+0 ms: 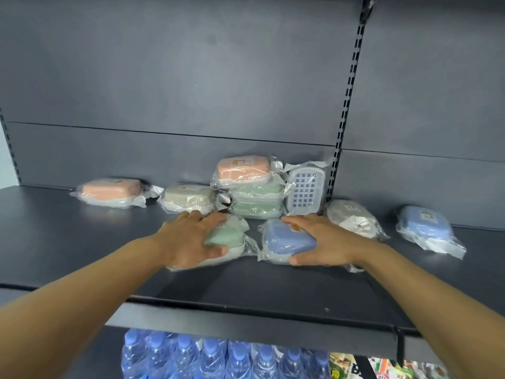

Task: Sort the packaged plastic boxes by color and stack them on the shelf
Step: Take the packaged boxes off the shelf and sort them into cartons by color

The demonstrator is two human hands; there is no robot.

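On the dark shelf (82,255) my left hand (188,239) grips a green wrapped box (228,236), thumb at its near side. Beside it my right hand (319,239) grips a blue wrapped box (284,239) the same way. Behind them two green boxes (257,199) are stacked with a pink box (243,168) on top. A blue box with a white grid side (306,191) leans upright against the stack. A second pink box (112,188) and a beige box (188,198) lie to the left. To the right lie another beige box (352,217) and another blue box (423,222).
The grey back panel (191,77) closes the shelf behind, with a slotted upright (347,105) at the right. Under the shelf's front edge (246,324) stand packs of blue-capped water bottles (218,356) and colourful packets (382,367).
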